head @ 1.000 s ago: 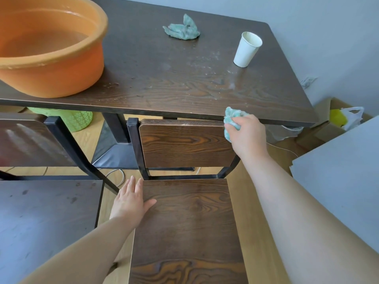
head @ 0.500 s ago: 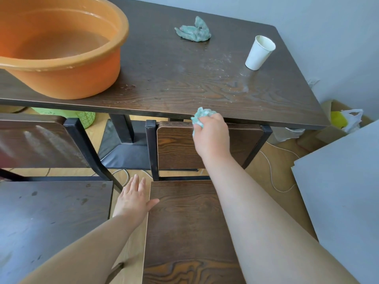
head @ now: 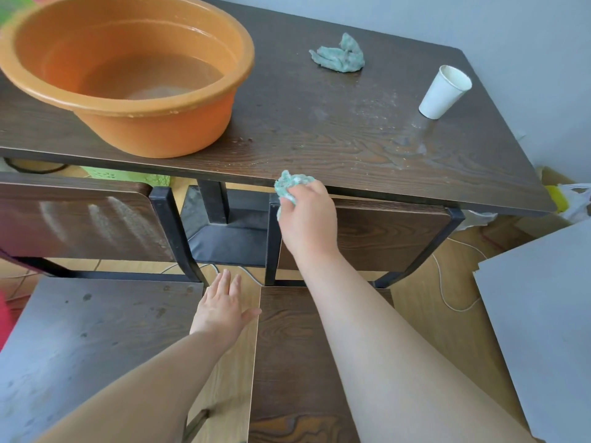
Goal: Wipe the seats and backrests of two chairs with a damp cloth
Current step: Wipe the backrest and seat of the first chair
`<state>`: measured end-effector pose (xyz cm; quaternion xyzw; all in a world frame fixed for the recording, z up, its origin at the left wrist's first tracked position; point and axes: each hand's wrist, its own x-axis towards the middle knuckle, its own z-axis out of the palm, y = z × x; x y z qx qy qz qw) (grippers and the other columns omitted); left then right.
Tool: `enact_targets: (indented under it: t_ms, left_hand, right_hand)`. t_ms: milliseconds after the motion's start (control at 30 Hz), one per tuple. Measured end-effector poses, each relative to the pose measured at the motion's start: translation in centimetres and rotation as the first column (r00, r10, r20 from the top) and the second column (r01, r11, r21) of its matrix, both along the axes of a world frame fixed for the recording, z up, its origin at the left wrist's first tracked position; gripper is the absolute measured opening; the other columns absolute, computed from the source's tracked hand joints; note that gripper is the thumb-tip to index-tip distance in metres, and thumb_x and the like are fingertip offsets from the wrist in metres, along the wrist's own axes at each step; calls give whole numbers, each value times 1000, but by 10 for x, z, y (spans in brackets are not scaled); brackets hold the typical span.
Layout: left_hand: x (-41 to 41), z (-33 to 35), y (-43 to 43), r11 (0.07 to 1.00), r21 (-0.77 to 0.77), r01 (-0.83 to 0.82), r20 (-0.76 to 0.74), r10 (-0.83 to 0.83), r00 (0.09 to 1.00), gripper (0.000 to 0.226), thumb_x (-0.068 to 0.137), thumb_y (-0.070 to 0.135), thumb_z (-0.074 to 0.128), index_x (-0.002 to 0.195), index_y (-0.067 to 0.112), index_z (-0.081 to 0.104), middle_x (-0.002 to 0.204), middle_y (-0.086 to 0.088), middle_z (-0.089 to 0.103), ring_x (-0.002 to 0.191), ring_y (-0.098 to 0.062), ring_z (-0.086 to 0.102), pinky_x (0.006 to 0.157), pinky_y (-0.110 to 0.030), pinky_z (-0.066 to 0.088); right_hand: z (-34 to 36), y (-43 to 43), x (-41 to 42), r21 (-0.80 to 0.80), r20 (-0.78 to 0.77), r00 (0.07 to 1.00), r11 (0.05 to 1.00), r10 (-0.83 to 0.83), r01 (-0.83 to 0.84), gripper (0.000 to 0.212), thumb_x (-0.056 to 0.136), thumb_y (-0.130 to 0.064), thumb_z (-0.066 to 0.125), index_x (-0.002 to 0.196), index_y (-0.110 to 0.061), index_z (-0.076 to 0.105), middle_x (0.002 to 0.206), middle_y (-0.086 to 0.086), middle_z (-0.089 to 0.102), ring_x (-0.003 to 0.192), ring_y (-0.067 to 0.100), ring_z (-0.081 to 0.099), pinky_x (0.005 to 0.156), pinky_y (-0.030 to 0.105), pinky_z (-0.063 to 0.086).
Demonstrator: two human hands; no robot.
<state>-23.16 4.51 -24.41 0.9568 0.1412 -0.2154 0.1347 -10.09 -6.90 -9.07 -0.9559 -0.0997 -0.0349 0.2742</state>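
Observation:
Two dark wooden chairs with black metal frames stand side by side at a table. My right hand (head: 307,223) grips a crumpled teal cloth (head: 289,185) against the top left corner of the right chair's backrest (head: 390,235). My left hand (head: 222,306) lies flat, fingers straight, at the left edge of the right chair's seat (head: 287,362), over the gap between the chairs. The left chair's backrest (head: 76,222) shows pale smear marks, and its seat (head: 89,346) has dark spots.
The dark table (head: 319,135) carries an orange basin (head: 128,71) with water, a second teal cloth (head: 339,55) and a white paper cup (head: 443,91). A grey board (head: 543,314) stands at the right. A white cable (head: 447,292) lies on the floor.
My right hand has slid the cloth leftward along the top of the right chair's backrest, from its right end to its left corner. The left hand stayed in place.

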Motion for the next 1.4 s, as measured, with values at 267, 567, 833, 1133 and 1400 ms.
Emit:
enact_targets:
  t_ms: [267,567,833,1133,1400]
  left_hand:
    - [-6,-2,5,1000,-2,16,-23,-16,1000,90,96,68,33,160,14,-2,167,-7,-9,154,-21,-9,124,-35,7]
    - [-5,-6,7,1000,-18,16,-29,-16,999,90,96,67,35,160,15,-2,167,-6,-10,153,-20,-9,124,-34,6]
    - [-7,-9,4,999,-18,29,-53,-30,998,90,96,67,33,160,14,-2,167,-7,-11,153,-21,-10,124,-35,7]
    - [1,-11,3,998,-1,55,-74,-55,996,91,96,68,32,160,13,-3,166,-8,-12,153,-22,-11,123,-35,5]
    - [1,-20,0,999,-15,29,-93,-31,995,91,96,67,33,159,13,-3,167,-8,-10,153,-22,-9,123,-35,6]
  right_hand:
    - [5,-2,1,40,4,996,995,88,-89,28,99,-17,58,122,-5,69,127,6,58,110,21,59,91,27,48]
    - [14,-18,20,139,-166,960,969,225,-203,32,98,-27,61,125,-12,68,119,0,60,103,13,56,94,30,50]
    - [10,-26,26,150,-9,894,884,448,-442,27,96,-20,64,122,-27,66,109,-4,54,98,13,57,81,25,52]
    - [0,-32,22,-185,-2,832,817,555,-546,52,91,-22,72,139,-14,57,122,5,51,111,17,52,91,25,44]
    - [-45,-30,-2,-119,395,812,900,429,-418,32,88,-8,73,120,-1,69,106,15,63,95,26,65,78,30,57]
